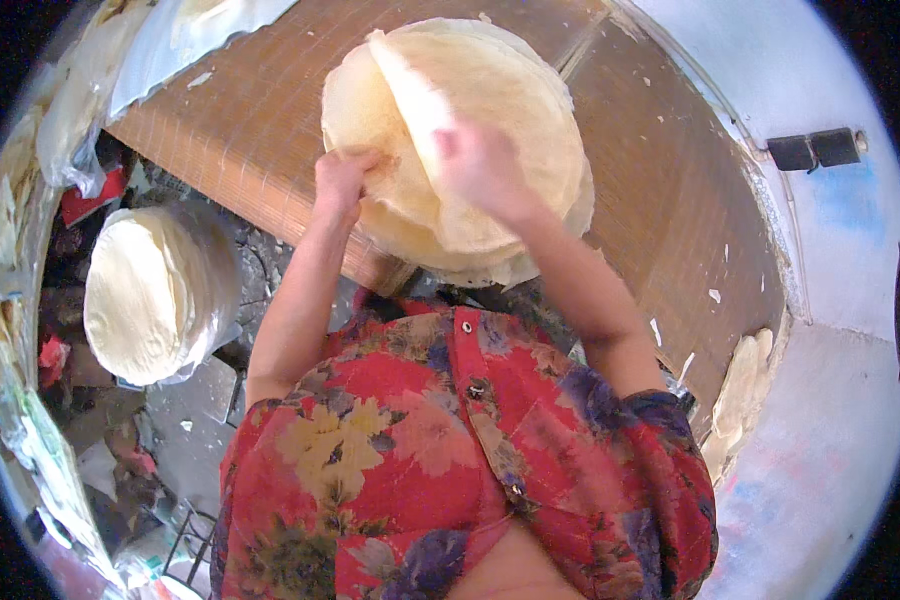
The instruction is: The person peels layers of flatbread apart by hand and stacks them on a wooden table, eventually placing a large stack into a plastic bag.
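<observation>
A stack of thin, round, pale flatbread sheets (pixel 525 97) lies before me on a brown slatted tabletop (pixel 645 187). One top sheet (pixel 409 82) is lifted along a slanting fold, which shows as a bright raised strip across the stack. My right hand (pixel 484 165), blurred, has its fingers closed on this fold near the middle. At the stack's left side, my left hand (pixel 343 180) pinches a sheet's edge, with fingertips by a browner patch. The exact edge between those fingers is hidden.
A second stack of round sheets (pixel 135 296) stands lower left, beyond the table edge. Flakes lie scattered over the tabletop. Several pale sheets (pixel 739 382) lean at the right edge by the wall (pixel 817 420). A black fixture (pixel 812 150) is on that wall.
</observation>
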`<state>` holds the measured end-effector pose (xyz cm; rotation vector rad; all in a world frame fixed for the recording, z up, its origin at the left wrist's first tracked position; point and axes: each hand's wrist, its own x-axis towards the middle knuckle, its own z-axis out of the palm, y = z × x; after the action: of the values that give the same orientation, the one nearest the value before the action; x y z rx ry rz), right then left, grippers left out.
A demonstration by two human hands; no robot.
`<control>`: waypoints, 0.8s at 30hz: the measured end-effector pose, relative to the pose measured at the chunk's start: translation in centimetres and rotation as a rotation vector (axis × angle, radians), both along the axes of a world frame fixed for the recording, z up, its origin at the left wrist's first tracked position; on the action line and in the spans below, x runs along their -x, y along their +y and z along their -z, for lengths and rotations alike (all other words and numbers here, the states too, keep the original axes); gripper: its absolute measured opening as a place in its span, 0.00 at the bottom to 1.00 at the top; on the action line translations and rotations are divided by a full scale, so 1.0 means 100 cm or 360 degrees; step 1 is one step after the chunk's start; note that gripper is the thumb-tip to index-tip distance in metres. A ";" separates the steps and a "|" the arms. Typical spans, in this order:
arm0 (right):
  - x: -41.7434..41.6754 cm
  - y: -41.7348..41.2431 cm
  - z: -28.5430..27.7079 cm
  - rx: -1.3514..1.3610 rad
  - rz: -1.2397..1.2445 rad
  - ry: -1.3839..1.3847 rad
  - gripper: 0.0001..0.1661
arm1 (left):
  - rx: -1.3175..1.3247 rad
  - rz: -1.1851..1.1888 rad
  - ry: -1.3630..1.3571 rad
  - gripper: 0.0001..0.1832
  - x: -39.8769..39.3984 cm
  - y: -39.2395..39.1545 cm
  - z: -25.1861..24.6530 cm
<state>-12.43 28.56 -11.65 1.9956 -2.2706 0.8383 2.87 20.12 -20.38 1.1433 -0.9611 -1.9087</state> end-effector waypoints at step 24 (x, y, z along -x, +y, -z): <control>-0.018 0.016 -0.027 -0.0687 -0.0105 -0.0615 0.28 | 0.0184 0.0126 0.0441 0.28 0.015 0.015 -0.072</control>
<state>-10.59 30.13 -8.97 2.2498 -2.8191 0.8625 1.33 21.61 -13.20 0.7603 -0.9593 -1.9831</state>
